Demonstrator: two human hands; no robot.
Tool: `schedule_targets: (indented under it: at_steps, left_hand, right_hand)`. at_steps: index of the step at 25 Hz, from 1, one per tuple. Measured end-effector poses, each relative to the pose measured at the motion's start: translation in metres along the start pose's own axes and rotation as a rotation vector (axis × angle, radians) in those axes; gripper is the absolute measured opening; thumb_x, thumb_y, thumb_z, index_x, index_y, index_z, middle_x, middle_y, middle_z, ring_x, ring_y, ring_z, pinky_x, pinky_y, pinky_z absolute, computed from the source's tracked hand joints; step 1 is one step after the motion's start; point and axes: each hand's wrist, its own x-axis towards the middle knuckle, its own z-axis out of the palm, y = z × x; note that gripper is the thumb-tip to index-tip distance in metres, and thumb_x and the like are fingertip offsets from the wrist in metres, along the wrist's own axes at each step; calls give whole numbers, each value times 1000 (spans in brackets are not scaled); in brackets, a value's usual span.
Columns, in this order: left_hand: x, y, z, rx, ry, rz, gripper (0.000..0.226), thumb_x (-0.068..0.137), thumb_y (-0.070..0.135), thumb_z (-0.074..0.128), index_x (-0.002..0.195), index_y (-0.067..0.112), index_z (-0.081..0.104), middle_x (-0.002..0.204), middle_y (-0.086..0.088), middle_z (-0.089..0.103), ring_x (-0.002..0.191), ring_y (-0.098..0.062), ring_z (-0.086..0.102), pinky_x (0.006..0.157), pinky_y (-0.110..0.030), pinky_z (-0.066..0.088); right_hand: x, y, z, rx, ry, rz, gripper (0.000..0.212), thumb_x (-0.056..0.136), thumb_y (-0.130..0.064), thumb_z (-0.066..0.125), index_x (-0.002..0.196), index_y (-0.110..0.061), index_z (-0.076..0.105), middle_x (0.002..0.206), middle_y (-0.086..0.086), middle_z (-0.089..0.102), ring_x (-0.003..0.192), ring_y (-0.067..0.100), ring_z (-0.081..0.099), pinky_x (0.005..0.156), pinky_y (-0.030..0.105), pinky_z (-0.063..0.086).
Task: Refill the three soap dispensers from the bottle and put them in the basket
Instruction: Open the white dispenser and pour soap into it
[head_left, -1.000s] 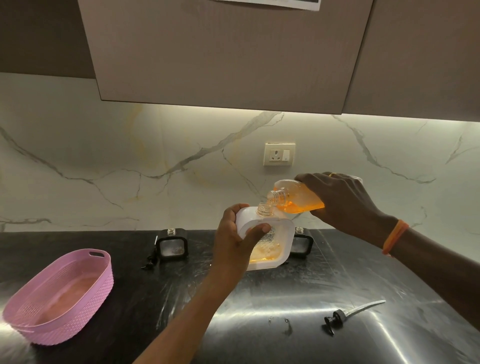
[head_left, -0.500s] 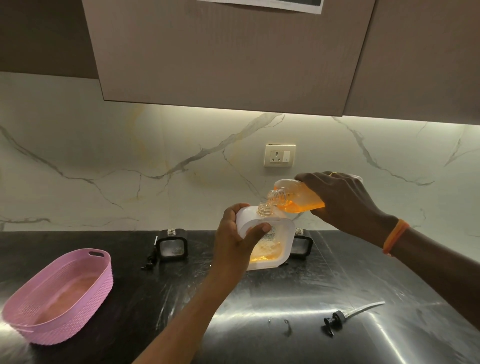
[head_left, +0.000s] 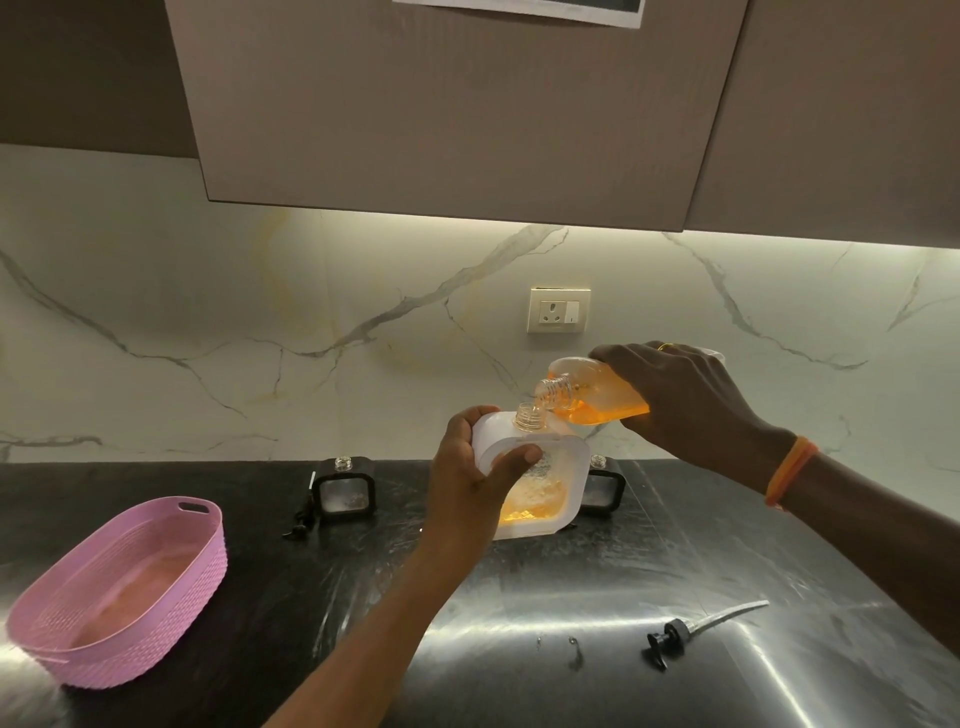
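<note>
1. Fingers (head_left: 511, 460) of the left hand (head_left: 467, 488) are wrapped tight around the white dispenser (head_left: 563, 467), with the thumb laid across its front.
2. The white dispenser is held up just above the black table (head_left: 519, 649), tipped a little, and its open neck sits right under the mouth of the bottle (head_left: 597, 392).
3. The bottle is gripped at its back end by the right hand (head_left: 685, 400), with the fingers closed around it, and it is tipped down so the orange soap can run out.
4. Some orange soap can be seen at the bottom of the white dispenser, so it is judged to be only partly full.
5. Two black dispensers, the left one (head_left: 345, 491) and the right one (head_left: 602, 486), stand open at the back of the table, near the wall.
6. A pump top (head_left: 670, 636) with its long tube lies alone on the table at the right.
7. The pink basket (head_left: 197, 577) is set far to the left, and nothing is seen inside it.
8. The white dispenser is likely light and hard, but it will get heavier as soap goes in.
9. Soap makes things slippery, so the flat sides should be held firmly, away from the neck.
10. The open neck is small, so soap could be spilled if the bottle is tipped too fast.
</note>
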Motion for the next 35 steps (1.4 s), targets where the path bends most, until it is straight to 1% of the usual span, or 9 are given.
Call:
schedule_targets:
  at_steps: [11, 14, 20, 25, 30, 35]
  left_hand:
    - [-1, 1, 3, 27, 2, 8, 51, 80, 35, 75, 121, 31, 45, 108, 17, 54, 98, -9, 59, 73, -14, 55]
    - [-1, 2, 4, 19, 1, 1, 51, 80, 34, 75, 122, 31, 45, 107, 16, 55, 98, -10, 60, 74, -16, 56]
    - [-4, 3, 5, 4, -4, -2, 50, 80, 32, 75, 120, 32, 45, 106, 17, 54, 96, -9, 60, 70, -13, 55]
    - [-3, 3, 4, 14, -1, -3, 51, 80, 33, 75, 122, 29, 46, 107, 15, 55, 97, -11, 60, 75, -19, 57]
    - [-3, 3, 5, 25, 1, -1, 50, 81, 34, 75, 121, 32, 45, 106, 18, 54, 98, -10, 60, 77, -20, 57]
    - [-4, 5, 7, 31, -3, 2, 50, 80, 34, 75, 119, 34, 44, 106, 19, 54, 97, -10, 60, 75, -16, 56]
  right_hand:
    - [-2, 2, -5, 2, -4, -3, 65, 58, -16, 91, 115, -13, 62, 99, 7, 72, 78, 32, 69, 66, 42, 54]
    - [-2, 2, -6, -6, 10, -7, 64, 57, -15, 91, 113, -12, 63, 97, 7, 72, 76, 31, 69, 65, 41, 54]
    - [-3, 2, -6, -16, 5, -7, 64, 56, -16, 92, 113, -12, 63, 97, 7, 73, 76, 30, 70, 64, 40, 54]
    - [-4, 2, -7, -20, -1, -10, 63, 57, -16, 91, 114, -13, 62, 98, 6, 72, 78, 30, 70, 65, 39, 53]
    - [-4, 2, -8, -18, 7, -12, 64, 56, -16, 92, 114, -12, 63, 98, 7, 73, 76, 31, 70, 64, 41, 54]
    - [-5, 2, -9, -18, 15, -18, 65, 55, -15, 92, 113, -11, 63, 97, 8, 73, 76, 31, 70, 64, 43, 55]
